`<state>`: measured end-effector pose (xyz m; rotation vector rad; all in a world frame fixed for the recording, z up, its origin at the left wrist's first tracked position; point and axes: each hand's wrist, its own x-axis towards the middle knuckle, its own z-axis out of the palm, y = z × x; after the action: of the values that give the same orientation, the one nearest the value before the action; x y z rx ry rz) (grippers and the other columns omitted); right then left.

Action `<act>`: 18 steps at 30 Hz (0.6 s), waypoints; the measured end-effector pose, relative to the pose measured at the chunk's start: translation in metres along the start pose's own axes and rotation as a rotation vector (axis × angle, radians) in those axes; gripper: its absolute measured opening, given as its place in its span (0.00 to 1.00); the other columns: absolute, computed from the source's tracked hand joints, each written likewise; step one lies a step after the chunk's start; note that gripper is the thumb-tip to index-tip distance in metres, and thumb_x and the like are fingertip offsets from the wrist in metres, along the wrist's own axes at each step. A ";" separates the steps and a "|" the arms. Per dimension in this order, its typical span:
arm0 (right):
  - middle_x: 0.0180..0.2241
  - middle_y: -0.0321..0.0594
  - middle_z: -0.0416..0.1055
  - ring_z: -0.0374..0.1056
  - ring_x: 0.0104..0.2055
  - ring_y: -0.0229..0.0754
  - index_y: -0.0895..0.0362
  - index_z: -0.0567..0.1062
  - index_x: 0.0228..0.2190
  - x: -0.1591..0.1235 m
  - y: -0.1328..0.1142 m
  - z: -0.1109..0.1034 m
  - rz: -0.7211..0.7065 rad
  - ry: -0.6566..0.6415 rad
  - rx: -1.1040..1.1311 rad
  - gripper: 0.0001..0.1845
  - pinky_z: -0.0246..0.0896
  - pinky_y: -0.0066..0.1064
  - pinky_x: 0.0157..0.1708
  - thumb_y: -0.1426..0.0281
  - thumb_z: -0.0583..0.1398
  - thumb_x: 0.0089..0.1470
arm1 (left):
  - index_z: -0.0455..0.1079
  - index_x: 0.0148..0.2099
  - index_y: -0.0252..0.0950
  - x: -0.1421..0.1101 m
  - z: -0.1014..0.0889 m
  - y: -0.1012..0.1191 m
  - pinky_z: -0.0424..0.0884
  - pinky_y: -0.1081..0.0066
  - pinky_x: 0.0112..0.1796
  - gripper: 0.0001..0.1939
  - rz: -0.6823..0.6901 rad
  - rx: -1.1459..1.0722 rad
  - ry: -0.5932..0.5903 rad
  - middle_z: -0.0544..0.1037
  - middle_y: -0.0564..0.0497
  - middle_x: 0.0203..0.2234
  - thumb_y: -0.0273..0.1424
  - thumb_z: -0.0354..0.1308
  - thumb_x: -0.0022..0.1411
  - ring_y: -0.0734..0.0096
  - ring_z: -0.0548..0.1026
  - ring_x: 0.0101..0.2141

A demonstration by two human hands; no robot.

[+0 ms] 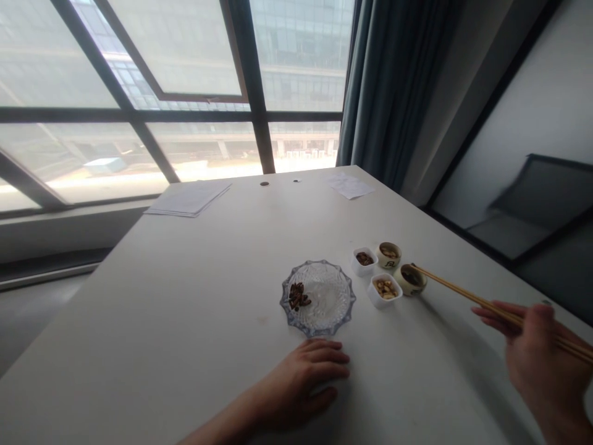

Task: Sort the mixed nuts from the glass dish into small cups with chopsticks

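My right hand (537,355) is closed around a pair of wooden chopsticks (463,295), whose tips reach over a round cream bowl (410,279) with dark pieces inside. My left hand (301,386) lies flat on the white table (185,296), fingers stretched out, just in front of a clear glass dish (318,298). The dish holds a small pile of dark seeds (298,296) on its left side. Close by are two square white cups, one with pale nuts (384,289) and one with dark pieces (364,259), and a second round bowl (388,253).
A stack of paper (189,199) lies at the table's far left and a single sheet (351,185) at the far right. Two small round objects (264,183) sit near the far edge. Behind are large windows and a dark curtain (393,93).
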<state>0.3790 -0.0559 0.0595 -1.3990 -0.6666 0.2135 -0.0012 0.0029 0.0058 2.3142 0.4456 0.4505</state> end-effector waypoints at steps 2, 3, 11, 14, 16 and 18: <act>0.23 0.40 0.81 0.80 0.23 0.42 0.58 0.80 0.29 0.007 0.008 -0.005 -0.009 -0.041 -0.027 0.22 0.79 0.29 0.27 0.51 0.66 0.61 | 0.74 0.60 0.43 0.001 -0.001 0.001 0.63 0.59 0.68 0.22 0.000 0.001 -0.006 0.80 0.48 0.59 0.24 0.62 0.66 0.58 0.71 0.65; 0.23 0.40 0.81 0.80 0.23 0.42 0.58 0.80 0.30 0.009 0.011 -0.005 -0.010 -0.057 -0.039 0.21 0.79 0.28 0.28 0.52 0.66 0.61 | 0.73 0.60 0.43 0.001 -0.001 0.001 0.63 0.59 0.68 0.22 0.000 0.002 -0.007 0.80 0.48 0.59 0.24 0.62 0.66 0.58 0.71 0.65; 0.27 0.43 0.82 0.81 0.25 0.44 0.58 0.82 0.33 -0.016 0.002 0.018 -0.092 -0.234 0.022 0.20 0.81 0.30 0.30 0.54 0.64 0.65 | 0.73 0.60 0.43 0.001 0.000 0.000 0.62 0.60 0.68 0.21 0.012 0.005 0.004 0.79 0.48 0.59 0.25 0.62 0.66 0.59 0.71 0.65; 0.36 0.47 0.83 0.84 0.31 0.49 0.58 0.85 0.35 -0.049 -0.004 0.048 -0.077 -0.589 0.120 0.18 0.83 0.34 0.31 0.56 0.64 0.66 | 0.73 0.60 0.43 0.001 0.001 0.000 0.62 0.60 0.68 0.20 0.018 0.002 0.005 0.79 0.48 0.60 0.27 0.63 0.67 0.58 0.71 0.65; 0.38 0.47 0.83 0.84 0.33 0.48 0.56 0.85 0.35 -0.069 -0.006 0.070 -0.052 -0.814 0.167 0.17 0.83 0.33 0.30 0.58 0.63 0.67 | 0.74 0.60 0.42 0.000 0.001 -0.001 0.62 0.59 0.68 0.19 0.023 0.003 0.005 0.79 0.47 0.60 0.28 0.62 0.68 0.58 0.72 0.65; 0.38 0.46 0.82 0.84 0.34 0.47 0.56 0.85 0.36 -0.082 -0.005 0.088 -0.034 -0.975 0.201 0.15 0.83 0.32 0.31 0.60 0.63 0.68 | 0.74 0.60 0.42 0.000 0.002 -0.001 0.62 0.59 0.67 0.19 0.032 0.002 0.007 0.79 0.46 0.60 0.29 0.62 0.68 0.57 0.72 0.65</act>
<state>0.2635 -0.0257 0.0416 -1.0329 -1.4156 0.9409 -0.0006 0.0025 0.0037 2.3258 0.4126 0.4740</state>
